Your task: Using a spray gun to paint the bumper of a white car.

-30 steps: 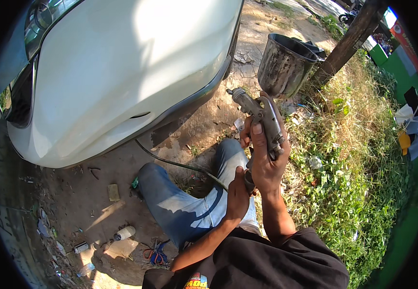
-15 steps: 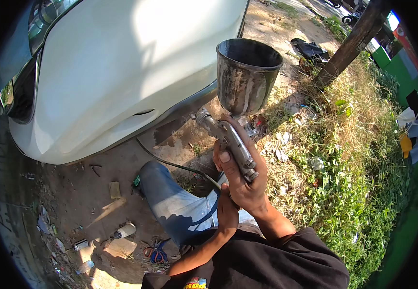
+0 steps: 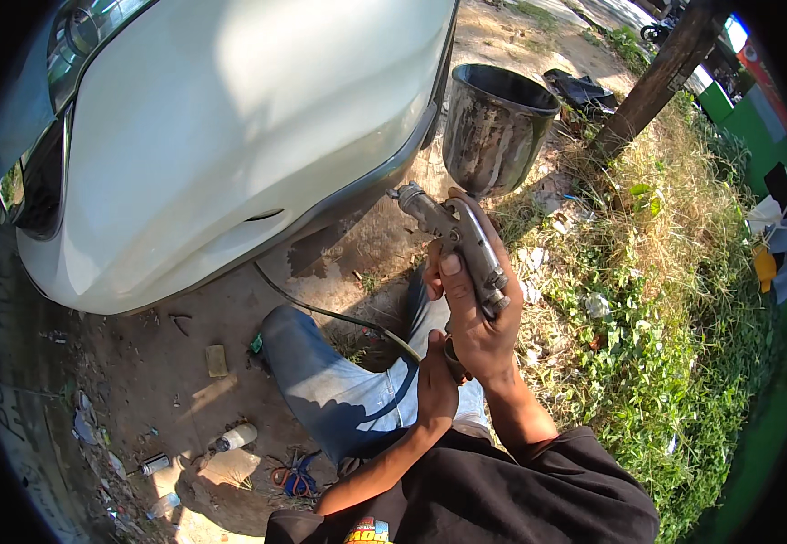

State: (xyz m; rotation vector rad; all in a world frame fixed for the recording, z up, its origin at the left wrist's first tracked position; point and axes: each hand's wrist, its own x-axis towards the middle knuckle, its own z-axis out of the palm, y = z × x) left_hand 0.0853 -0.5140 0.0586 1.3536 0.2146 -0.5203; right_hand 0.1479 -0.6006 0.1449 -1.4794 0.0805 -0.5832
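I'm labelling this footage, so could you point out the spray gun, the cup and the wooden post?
Spray gun (image 3: 477,249): head view, on the middle of its metal body.
Cup (image 3: 495,138): head view, on its stained outer wall.
Wooden post (image 3: 656,84): head view, midway along its visible length.

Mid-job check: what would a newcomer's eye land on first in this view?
Probably the spray gun with its stained metal cup, held up in the right hand just right of centre. Next, the large white car panel, partly sunlit, filling the upper left. Then the dark, leaning wooden post at upper right.
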